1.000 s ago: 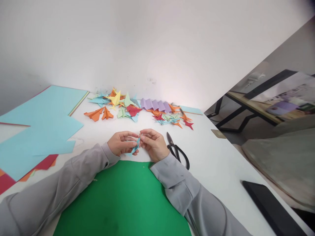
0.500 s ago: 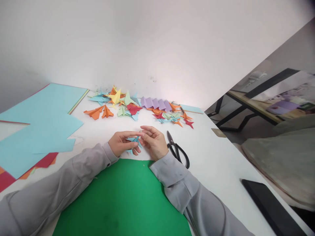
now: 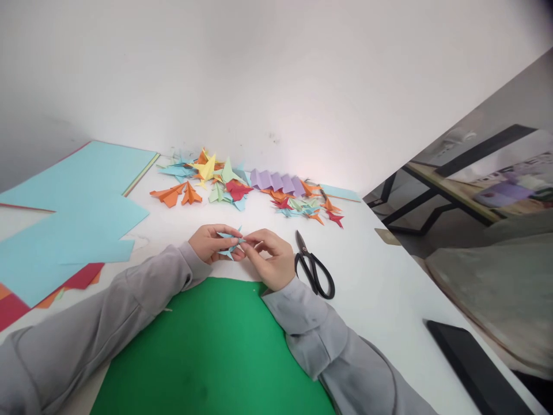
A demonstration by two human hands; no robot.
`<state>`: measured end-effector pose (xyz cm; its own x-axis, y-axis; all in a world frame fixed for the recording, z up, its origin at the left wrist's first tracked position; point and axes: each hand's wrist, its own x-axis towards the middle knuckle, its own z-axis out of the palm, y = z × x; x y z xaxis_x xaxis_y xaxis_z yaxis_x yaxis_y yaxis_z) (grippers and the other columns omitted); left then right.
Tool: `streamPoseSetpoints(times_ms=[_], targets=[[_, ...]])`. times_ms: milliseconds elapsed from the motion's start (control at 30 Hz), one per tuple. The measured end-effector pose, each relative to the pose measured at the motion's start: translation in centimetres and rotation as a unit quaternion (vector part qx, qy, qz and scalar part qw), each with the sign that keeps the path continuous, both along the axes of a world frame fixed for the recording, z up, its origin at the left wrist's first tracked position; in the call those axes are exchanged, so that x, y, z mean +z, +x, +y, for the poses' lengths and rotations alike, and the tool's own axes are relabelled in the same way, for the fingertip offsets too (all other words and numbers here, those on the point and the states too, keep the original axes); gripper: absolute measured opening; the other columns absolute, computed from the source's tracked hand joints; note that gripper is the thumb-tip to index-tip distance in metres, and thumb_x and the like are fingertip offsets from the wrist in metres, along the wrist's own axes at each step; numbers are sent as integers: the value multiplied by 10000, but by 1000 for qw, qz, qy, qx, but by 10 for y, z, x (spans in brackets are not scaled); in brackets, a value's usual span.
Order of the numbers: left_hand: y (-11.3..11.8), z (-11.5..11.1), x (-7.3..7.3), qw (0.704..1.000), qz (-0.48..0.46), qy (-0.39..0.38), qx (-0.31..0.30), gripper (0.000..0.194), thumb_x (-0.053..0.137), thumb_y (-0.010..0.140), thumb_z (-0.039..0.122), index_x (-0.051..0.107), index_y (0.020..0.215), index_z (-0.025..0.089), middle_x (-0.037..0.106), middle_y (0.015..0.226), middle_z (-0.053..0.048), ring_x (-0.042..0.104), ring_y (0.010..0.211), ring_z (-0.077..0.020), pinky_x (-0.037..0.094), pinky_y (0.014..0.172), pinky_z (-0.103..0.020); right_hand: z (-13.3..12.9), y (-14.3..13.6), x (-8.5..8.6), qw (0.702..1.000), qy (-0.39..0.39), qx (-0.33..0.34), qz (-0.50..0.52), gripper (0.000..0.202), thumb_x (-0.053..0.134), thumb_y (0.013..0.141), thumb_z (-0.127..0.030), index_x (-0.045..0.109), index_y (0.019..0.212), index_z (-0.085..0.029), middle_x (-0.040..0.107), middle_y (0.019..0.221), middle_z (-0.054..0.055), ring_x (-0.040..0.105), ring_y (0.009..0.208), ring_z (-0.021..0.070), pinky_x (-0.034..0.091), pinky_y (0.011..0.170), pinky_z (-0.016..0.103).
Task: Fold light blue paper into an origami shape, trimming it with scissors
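Note:
A small light-blue folded paper plane is held between my two hands above the white table. My left hand is closed on its left side, thumb on top and fingers beneath. The thumb and index finger of my right hand pinch its right end. Pointed blue tips stick out above and below the fingers; part of the plane is hidden by them. Just below my hands lies a green sheet. Black-handled scissors rest to the right of my right hand, blades pointing away.
Several folded paper planes in mixed colours lie along the wall, beside a pleated purple paper. Light-blue sheets cover the table's left side, with red and orange paper beneath. A black tablet-like object lies near the right edge.
My right fingers have shifted from above the paper to pinching its right end. The blue plane has turned, showing its pointed tips more openly. The camera view has moved slightly.

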<state>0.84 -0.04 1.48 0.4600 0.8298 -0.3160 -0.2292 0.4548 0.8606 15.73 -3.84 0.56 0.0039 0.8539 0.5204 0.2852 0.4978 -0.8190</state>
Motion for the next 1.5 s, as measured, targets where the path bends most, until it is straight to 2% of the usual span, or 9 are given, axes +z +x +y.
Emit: streamPoseSetpoints(times_ms=[300, 433, 533, 733, 800, 933, 1200, 1333, 1500], targets=[[-1, -1, 4, 1000, 2, 2, -6, 310, 806, 472, 204, 622, 704, 111, 665, 520, -49, 627, 487, -143, 515, 530, -261, 2, 4, -4, 996, 58, -17, -66, 72, 597, 745, -180, 632, 690, -212, 608, 638, 18, 542, 574, 136, 445, 497, 268], [0, 0, 1, 999, 16, 36, -7, 324, 817, 452, 244, 610, 666, 115, 637, 471, -35, 570, 407, -112, 414, 407, -197, -1, 7, -4, 988, 92, 14, -120, 90, 580, 749, -153, 642, 723, -212, 627, 680, 39, 562, 622, 152, 458, 528, 281], [0, 1, -3, 998, 10, 57, 3, 333, 820, 440, 264, 601, 640, 113, 617, 450, -23, 543, 389, -98, 381, 392, -193, -3, 9, -4, 982, 104, 30, -154, 113, 569, 755, -149, 661, 740, -213, 647, 724, 57, 591, 669, 165, 482, 581, 300], [-5, 2, -5, 990, 79, 107, -54, 321, 789, 501, 238, 634, 756, 120, 613, 467, -7, 570, 441, -106, 290, 344, -150, -2, 10, -5, 974, 144, 44, -170, 122, 546, 763, -116, 649, 756, -183, 648, 710, 66, 591, 654, 158, 487, 558, 287], [-6, 3, -7, 987, 74, 125, -69, 318, 794, 486, 232, 634, 737, 117, 623, 502, -9, 587, 466, -110, 324, 358, -151, -1, 10, -4, 978, 134, 45, -155, 109, 553, 758, -115, 638, 736, -178, 642, 679, 57, 577, 616, 147, 471, 514, 267], [-7, 6, -14, 986, 33, 145, -80, 303, 807, 456, 210, 622, 672, 104, 645, 584, -14, 618, 510, -112, 479, 515, -212, -1, 8, -3, 990, 70, 51, -110, 92, 581, 745, -136, 638, 685, -178, 640, 647, 44, 567, 574, 133, 457, 489, 250], [-3, 3, -10, 988, 52, 129, -73, 322, 816, 436, 207, 610, 656, 96, 629, 492, -14, 624, 482, -128, 462, 469, -195, 1, 11, -6, 995, -71, 51, -44, 75, 646, 702, -208, 646, 636, -172, 628, 626, 27, 549, 547, 123, 425, 479, 241], [1, 0, -6, 990, 61, 114, -49, 351, 823, 410, 232, 598, 642, 97, 612, 436, -12, 605, 436, -124, 454, 443, -192, 0, 10, -5, 994, -71, 44, -65, 87, 638, 710, -231, 648, 642, -177, 636, 620, 27, 552, 541, 125, 425, 477, 242], [1, 1, -6, 991, 66, 107, -49, 325, 810, 459, 270, 588, 628, 102, 642, 499, -26, 615, 457, -128, 461, 456, -205, -1, 8, -4, 995, -39, 40, -80, 89, 619, 729, -210, 654, 653, -182, 639, 620, 31, 559, 550, 127, 431, 484, 245]])
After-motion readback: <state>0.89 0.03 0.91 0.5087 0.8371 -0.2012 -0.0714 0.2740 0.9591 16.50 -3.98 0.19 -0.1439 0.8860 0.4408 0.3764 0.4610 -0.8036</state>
